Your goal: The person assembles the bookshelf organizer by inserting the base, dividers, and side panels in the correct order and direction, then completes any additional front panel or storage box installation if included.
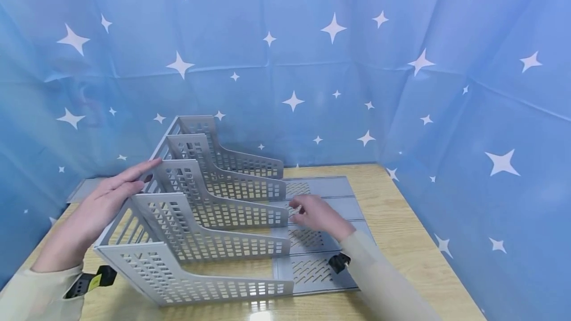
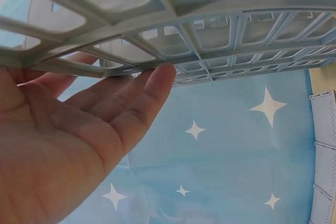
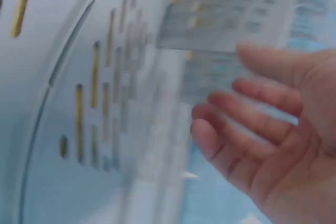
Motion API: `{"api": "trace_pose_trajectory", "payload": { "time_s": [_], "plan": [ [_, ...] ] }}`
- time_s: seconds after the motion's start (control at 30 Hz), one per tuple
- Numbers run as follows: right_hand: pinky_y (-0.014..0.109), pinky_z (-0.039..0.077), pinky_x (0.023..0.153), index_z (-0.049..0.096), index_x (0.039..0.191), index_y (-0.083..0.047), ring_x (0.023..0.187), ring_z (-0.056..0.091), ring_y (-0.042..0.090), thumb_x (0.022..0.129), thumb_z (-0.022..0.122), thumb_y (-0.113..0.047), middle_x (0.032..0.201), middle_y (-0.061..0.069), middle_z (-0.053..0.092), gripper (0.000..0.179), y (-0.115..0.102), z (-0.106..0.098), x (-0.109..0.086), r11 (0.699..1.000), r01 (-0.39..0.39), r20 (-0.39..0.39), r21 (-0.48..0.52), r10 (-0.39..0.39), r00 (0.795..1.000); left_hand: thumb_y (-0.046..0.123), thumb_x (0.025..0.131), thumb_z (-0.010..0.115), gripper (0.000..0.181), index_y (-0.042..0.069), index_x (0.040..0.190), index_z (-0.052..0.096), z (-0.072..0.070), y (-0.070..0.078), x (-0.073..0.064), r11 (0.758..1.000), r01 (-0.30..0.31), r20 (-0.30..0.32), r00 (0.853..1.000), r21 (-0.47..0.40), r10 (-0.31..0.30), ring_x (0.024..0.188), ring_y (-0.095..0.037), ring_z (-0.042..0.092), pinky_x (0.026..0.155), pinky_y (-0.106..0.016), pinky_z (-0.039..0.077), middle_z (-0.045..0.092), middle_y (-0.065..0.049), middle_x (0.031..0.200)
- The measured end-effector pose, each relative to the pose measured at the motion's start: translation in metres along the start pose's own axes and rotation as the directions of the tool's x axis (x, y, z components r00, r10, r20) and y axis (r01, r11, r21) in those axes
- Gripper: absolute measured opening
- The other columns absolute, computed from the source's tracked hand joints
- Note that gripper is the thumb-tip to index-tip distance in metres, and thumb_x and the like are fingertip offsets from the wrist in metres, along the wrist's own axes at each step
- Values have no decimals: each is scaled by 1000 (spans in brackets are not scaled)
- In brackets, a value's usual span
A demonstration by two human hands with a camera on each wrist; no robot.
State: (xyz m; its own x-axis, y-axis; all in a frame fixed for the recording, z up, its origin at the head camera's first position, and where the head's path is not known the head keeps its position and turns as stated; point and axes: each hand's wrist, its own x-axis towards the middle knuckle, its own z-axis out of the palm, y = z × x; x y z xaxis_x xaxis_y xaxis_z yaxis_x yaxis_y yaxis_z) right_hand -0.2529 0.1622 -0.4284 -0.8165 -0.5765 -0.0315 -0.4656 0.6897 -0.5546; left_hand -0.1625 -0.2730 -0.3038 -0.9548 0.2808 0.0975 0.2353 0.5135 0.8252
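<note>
A grey plastic file rack [image 1: 232,249] with several upright perforated dividers stands at the left and middle of the table. My left hand [image 1: 104,202] rests against its tall back edge, fingers stretched along the top. In the left wrist view, the fingers of that hand [image 2: 126,108] touch the rack's lattice back [image 2: 210,59]. My right hand [image 1: 318,214] is over the flat slotted base panels [image 1: 308,271], near the low front ends of the dividers. The right wrist view shows the right hand [image 3: 262,124] loosely bent with nothing in it; the panel there is blurred.
The wooden table [image 1: 401,241] extends to the right of the panels. A flat grey piece [image 1: 85,189] lies behind the rack at the left. A blue curtain [image 1: 285,63] with white stars surrounds the table at the back and sides.
</note>
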Motion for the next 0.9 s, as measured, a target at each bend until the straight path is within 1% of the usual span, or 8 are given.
{"api": "trace_pose_trajectory", "payload": {
  "time_s": [0.07, 0.1, 0.2, 0.27, 0.4, 0.6, 0.8, 0.9],
  "plan": [
    [33, 53, 68, 68, 94, -3, 73, 62, 17, 101, 67, -13, 89, 10, 69, 13, 6, 5, 10, 1000, 18, 16, 2, -18, 1000, 34, 115, 32, 52, 24, 166, 26, 1, 0, 0, 1000, 0, -5, 1000, -6, 0, 155, -48, 8, 113, -79, 8, 12, -9, 173],
    [30, 49, 63, 65, 85, -5, 66, 56, 14, 103, 65, -14, 80, 7, 65, 20, 9, 8, 13, 999, 33, 33, 1, -33, 999, 33, 115, 32, 52, 23, 166, 26, 2, -1, 1, 1000, 1, -6, 1000, -7, -1, 155, -48, 8, 113, -79, 9, 12, -10, 173],
    [26, 31, 54, 43, 66, -14, 51, 33, 11, 105, 61, -15, 58, -1, 39, 43, 12, 13, 18, 998, 56, 70, -14, -55, 996, 31, 115, 32, 52, 23, 166, 26, 3, -1, 1, 1000, -2, -10, 1000, -15, 2, 154, -50, 8, 112, -80, 9, 11, -12, 173],
    [24, 30, 53, 39, 64, -19, 49, 30, 9, 105, 61, -15, 57, -6, 35, 47, 11, 14, 19, 998, 57, 62, -22, -56, 997, 30, 115, 32, 51, 22, 166, 26, 3, -1, 1, 1000, -3, -16, 1000, -14, 2, 153, -52, 11, 112, -80, 9, 12, -12, 173],
    [24, 30, 53, 40, 65, -19, 49, 30, 9, 105, 61, -17, 57, -6, 34, 45, 7, 11, 21, 998, 50, 68, -26, -48, 997, 30, 115, 31, 52, 19, 166, 24, 1, -1, 0, 1000, -3, -27, 1000, -8, 3, 152, -52, 12, 113, -79, 8, 12, -13, 173],
    [25, 32, 56, 45, 66, -16, 50, 31, 9, 106, 59, -18, 57, -6, 34, 42, 10, 9, 20, 999, 34, 62, -2, -34, 998, 31, 115, 31, 53, 20, 166, 24, 3, 2, 0, 1000, 7, -24, 1000, -9, -7, 154, -51, 10, 113, -79, 8, 11, -12, 173],
    [24, 31, 55, 40, 65, -18, 49, 29, 9, 106, 60, -17, 57, -6, 33, 46, 13, 11, 20, 999, 38, 58, 15, -39, 998, 33, 115, 32, 53, 21, 166, 24, 4, 2, 0, 1000, 13, -22, 1000, -28, -14, 154, -50, 10, 114, -79, 7, 11, -10, 173],
    [24, 31, 54, 39, 64, -19, 49, 29, 9, 106, 60, -17, 57, -6, 33, 47, 12, 12, 20, 999, 44, 62, 10, -44, 997, 32, 115, 32, 53, 21, 166, 24, 3, 1, -1, 1000, 9, -29, 1000, -13, -9, 153, -50, 12, 115, -77, 8, 12, -10, 173]
  ]
}}
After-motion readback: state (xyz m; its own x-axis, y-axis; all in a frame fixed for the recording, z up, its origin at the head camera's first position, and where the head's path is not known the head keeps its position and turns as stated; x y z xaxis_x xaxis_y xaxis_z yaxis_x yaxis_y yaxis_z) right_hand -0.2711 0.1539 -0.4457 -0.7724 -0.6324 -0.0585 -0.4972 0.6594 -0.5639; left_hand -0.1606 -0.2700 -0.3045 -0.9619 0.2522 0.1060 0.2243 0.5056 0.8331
